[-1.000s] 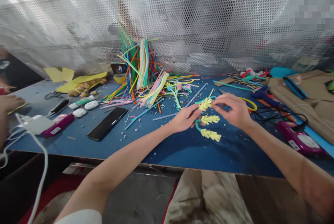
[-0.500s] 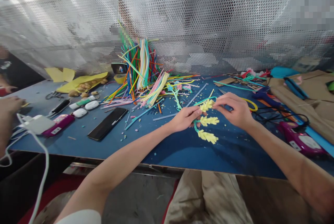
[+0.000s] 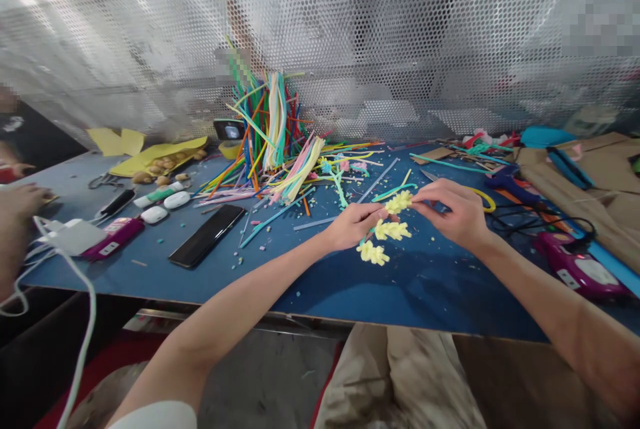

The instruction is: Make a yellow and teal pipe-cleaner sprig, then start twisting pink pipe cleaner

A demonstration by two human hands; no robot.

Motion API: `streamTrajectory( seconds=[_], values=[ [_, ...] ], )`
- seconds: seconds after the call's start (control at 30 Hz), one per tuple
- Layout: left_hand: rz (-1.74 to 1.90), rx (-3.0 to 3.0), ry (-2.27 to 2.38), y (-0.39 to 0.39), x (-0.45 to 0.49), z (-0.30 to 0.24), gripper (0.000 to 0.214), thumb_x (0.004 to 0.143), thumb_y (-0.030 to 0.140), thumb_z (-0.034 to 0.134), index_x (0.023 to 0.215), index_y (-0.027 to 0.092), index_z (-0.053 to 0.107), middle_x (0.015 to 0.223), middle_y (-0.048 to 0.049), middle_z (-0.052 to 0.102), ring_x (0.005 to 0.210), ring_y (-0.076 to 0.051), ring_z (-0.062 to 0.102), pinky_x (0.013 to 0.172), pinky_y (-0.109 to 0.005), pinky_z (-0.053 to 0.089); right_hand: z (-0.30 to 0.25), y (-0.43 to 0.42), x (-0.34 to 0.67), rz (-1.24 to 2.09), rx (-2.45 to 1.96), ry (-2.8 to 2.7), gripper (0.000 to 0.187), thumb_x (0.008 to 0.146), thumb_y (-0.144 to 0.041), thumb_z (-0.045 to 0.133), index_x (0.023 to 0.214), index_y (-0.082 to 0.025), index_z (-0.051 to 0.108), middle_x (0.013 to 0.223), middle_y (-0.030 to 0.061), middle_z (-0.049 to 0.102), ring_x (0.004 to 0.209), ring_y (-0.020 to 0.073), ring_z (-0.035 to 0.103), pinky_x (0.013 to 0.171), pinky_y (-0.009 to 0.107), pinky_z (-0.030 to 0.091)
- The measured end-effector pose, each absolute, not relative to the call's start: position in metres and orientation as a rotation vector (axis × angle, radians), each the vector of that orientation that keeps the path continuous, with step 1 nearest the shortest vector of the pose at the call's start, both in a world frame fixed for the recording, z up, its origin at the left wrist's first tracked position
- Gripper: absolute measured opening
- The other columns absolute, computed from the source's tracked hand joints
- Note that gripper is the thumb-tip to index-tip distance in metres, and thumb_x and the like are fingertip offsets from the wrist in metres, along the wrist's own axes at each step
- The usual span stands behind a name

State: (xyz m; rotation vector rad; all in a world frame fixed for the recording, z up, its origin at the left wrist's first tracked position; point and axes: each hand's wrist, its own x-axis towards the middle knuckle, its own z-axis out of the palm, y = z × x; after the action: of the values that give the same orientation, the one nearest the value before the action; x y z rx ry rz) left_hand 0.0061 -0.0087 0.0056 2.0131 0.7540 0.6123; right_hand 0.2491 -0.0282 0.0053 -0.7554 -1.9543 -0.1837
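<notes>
My left hand [image 3: 357,224] is closed around the green stem of a pipe-cleaner flower sprig [image 3: 393,230]. The sprig carries three fluffy pale yellow clusters, the lowest [image 3: 373,254] hanging below my left fingers. With thumb and forefinger, my right hand [image 3: 450,210] pinches the tip of the topmost yellow cluster [image 3: 399,202]. Most of the stem is hidden behind my left fingers. Just beyond my hands lies a teal pipe cleaner [image 3: 400,190], and a green-and-pink pipe-cleaner piece [image 3: 340,182] rests further back.
A heap of colourful pipe cleaners [image 3: 275,129] stands by the perforated metal screen [image 3: 325,36]. A black phone [image 3: 207,234] and purple power strip [image 3: 113,239] lie left; scissors with yellow handles [image 3: 483,200] and another purple power strip [image 3: 580,266] lie right. Another person's hand [image 3: 23,206] is at far left.
The sprig has turned in my hands: its lower two yellow clusters have swung to the left, the lowest most of all. Both hands keep nearly the same place.
</notes>
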Motion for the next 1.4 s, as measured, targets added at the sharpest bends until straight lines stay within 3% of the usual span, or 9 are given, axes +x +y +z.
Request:
streamTrajectory(
  seconds=[0.13,0.53,1.4],
  values=[
    [0.611,1.99,0.747,-0.009,0.0062,0.0069,0.05,0.098,0.051,0.039,0.115,0.015,0.068,0.06,0.003,0.05,0.05,-0.007,0.047,0.051,-0.018,0.036,0.0057,-0.0286,0.2497,-0.192,-0.795,-1.923,0.015,0.079,-0.016,0.073,0.092,-0.023,0.068,0.087,0.0023,0.071,0.074,0.0144,0.065,0.067,0.028,0.052],
    [0.623,1.941,0.735,-0.0085,0.0063,0.0081,0.05,0.097,0.05,0.041,0.112,0.011,0.069,0.059,0.0026,0.051,0.05,-0.007,0.044,0.049,-0.018,0.035,0.0043,-0.0252,0.251,-0.198,-0.769,-1.961,0.007,0.083,-0.017,0.069,0.088,-0.02,0.067,0.085,0.0038,0.071,0.077,0.0154,0.065,0.075,0.03,0.051],
    [0.629,1.962,0.739,-0.0075,0.0065,0.0073,0.051,0.097,0.051,0.04,0.112,0.012,0.068,0.062,0.0023,0.049,0.053,-0.007,0.043,0.052,-0.019,0.034,0.0049,-0.0264,0.2493,-0.218,-0.772,-1.938,0.011,0.08,-0.016,0.072,0.086,-0.023,0.065,0.082,0.0018,0.07,0.073,0.0162,0.063,0.072,0.033,0.051]
  ],
)
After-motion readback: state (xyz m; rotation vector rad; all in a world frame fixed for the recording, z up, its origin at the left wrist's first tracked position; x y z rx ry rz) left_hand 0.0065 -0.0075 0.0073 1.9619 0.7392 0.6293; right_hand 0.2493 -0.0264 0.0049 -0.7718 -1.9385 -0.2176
